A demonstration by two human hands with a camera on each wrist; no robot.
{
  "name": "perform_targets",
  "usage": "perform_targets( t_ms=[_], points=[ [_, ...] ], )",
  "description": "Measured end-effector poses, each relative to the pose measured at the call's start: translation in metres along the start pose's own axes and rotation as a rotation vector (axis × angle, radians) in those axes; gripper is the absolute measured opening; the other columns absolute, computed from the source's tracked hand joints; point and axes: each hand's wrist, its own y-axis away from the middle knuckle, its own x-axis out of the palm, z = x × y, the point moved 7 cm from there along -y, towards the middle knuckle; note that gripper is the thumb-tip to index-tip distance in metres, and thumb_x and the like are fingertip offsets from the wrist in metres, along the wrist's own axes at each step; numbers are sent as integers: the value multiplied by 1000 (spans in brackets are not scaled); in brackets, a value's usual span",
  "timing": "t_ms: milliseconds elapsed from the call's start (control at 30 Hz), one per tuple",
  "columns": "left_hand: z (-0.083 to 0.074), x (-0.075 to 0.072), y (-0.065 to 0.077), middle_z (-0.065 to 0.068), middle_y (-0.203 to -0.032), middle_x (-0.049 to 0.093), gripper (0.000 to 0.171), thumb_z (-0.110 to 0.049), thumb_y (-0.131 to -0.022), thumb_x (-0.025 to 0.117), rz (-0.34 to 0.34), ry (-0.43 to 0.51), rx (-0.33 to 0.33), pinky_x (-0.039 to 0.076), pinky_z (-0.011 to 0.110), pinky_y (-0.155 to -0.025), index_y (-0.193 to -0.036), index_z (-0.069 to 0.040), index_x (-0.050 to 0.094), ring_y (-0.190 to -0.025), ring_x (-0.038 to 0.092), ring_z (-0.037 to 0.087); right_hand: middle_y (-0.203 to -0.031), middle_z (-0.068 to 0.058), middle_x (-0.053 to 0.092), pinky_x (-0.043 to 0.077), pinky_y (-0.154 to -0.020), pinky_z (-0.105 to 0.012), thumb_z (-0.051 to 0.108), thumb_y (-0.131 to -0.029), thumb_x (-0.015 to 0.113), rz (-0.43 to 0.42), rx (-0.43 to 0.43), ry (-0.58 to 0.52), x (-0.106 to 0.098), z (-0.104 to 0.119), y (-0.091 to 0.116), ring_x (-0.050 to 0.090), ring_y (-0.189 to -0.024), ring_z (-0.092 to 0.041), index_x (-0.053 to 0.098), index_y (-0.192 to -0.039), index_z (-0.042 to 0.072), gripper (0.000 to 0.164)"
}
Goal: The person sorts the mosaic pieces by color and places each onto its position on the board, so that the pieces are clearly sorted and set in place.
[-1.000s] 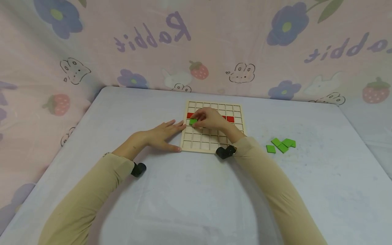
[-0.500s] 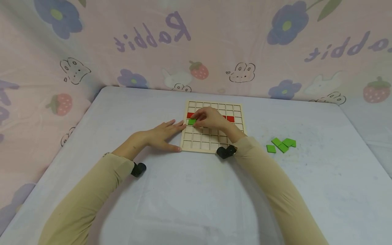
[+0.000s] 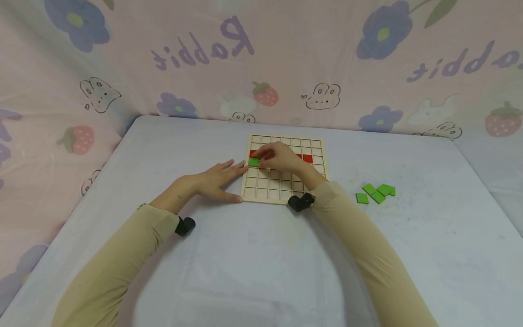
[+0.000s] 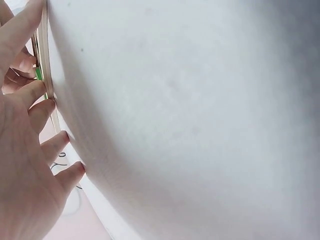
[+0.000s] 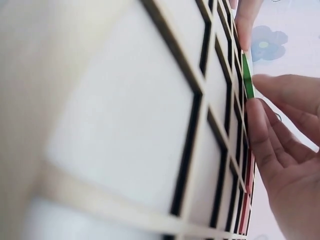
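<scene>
A wooden grid board [image 3: 263, 194] lies on the table with red tiles [image 3: 307, 158] along one row. My right hand [image 3: 282, 156] reaches over it and pinches a square green tile [image 3: 253, 162] at the leftmost column, just below the red row. In the right wrist view, thumb and finger touch the green tile [image 5: 247, 77], which looks slightly tilted over the grid. My left hand [image 3: 218, 181] lies with fingers spread, its fingertips touching the board's left edge. Part of the red row is hidden under my right hand.
Several loose green tiles [image 3: 377, 193] lie on the white-covered table [image 3: 253, 263] to the right of the board. A patterned cloth [image 3: 286, 54] hangs behind the table. A black wrist camera [image 3: 301, 202] sits near the board's front right corner.
The green tile has slid a little to the left with my right fingers, toward the board's left frame. My left hand and the loose tiles have stayed in place.
</scene>
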Motion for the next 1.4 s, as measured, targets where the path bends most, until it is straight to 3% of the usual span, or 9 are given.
perform_targets(
  t_ms=[300,567,933,1400],
  points=[
    [-1,1,-1,4,-163,3,92,-51,-88,62,-8,2,12,2,55,-119,-156,-17,10,-149,-5,33,-111,-11,70,50,-95,-33,9,-87,69,-6,-4,-36,-3,-3,4,65,-99,-20,67,-117,5,30],
    [-1,1,-1,4,-163,2,93,-51,-88,62,-10,4,7,2,55,-119,-156,-16,9,-149,-5,34,-111,-11,69,50,-90,-33,12,-87,69,-28,-14,-17,-10,-7,9,65,-95,-20,68,-115,3,29],
    [-4,0,0,9,-162,5,91,-47,-89,63,-29,5,32,3,57,-118,-155,-11,13,-148,-3,38,-117,-8,68,49,-94,-36,14,-87,69,-51,29,-40,-19,-17,21,65,-105,-21,68,-116,7,29],
    [-4,0,-1,10,-162,6,89,-46,-89,63,-42,1,43,4,59,-117,-155,-10,15,-147,-1,40,-114,-9,69,50,-92,-36,15,-87,70,-69,62,-29,-29,-27,29,65,-99,-21,68,-115,7,29]
  ],
)
